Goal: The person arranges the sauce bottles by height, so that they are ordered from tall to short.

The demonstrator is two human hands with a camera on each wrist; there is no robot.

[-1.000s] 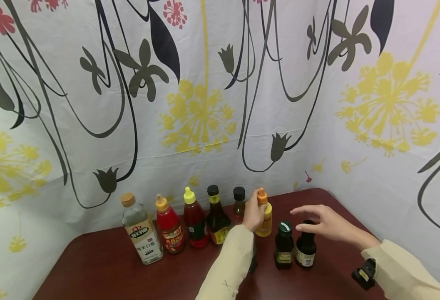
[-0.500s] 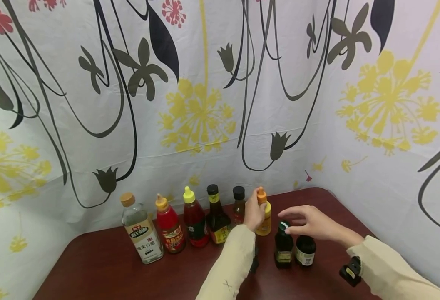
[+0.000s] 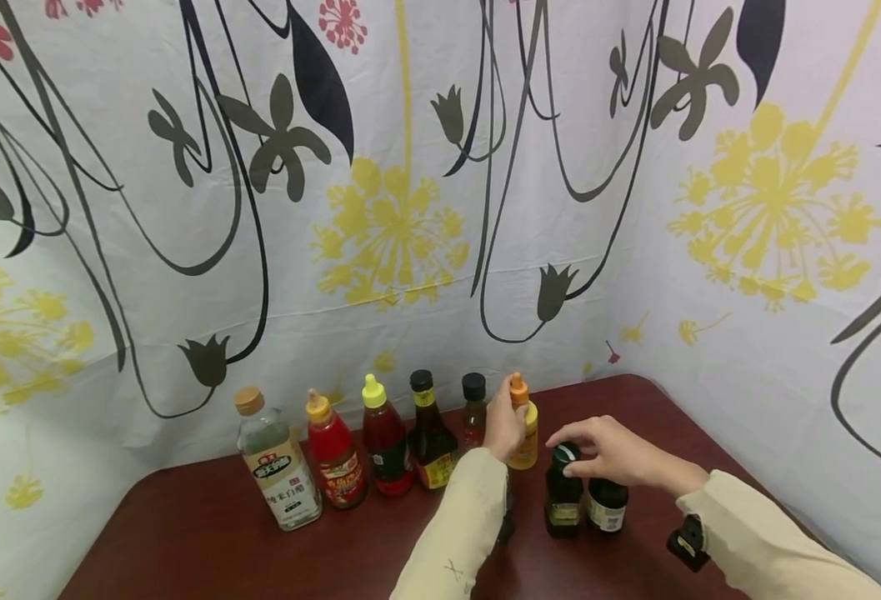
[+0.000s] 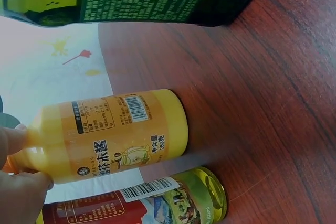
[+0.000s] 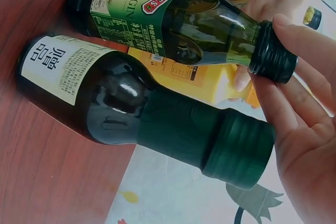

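Observation:
My left hand [image 3: 505, 423] holds the yellow mustard bottle [image 3: 528, 442] near its orange cap. In the left wrist view, thumb and finger pinch the neck of this mustard bottle [image 4: 126, 135], which stands upright on the table. My right hand [image 3: 613, 450] has its thumb and fingers around the black cap of an olive oil bottle [image 3: 563, 504]; the right wrist view shows the thumb on one side of the olive oil bottle's [image 5: 205, 30] cap and fingers on the other. Just right of it, under that hand, stands a dark bottle with a green cap [image 5: 115, 98].
Left of the mustard bottle runs a row of a small black-capped bottle [image 3: 474, 417], a dark sauce bottle [image 3: 432, 437], two red squeeze bottles [image 3: 387, 450] and a white vinegar bottle [image 3: 278, 475]. Behind the brown table [image 3: 185, 533] hangs a patterned cloth [image 3: 410, 333].
My right hand has moved left, from above the dark green-capped bottle to the olive oil bottle's cap. The left hand stays at the mustard bottle.

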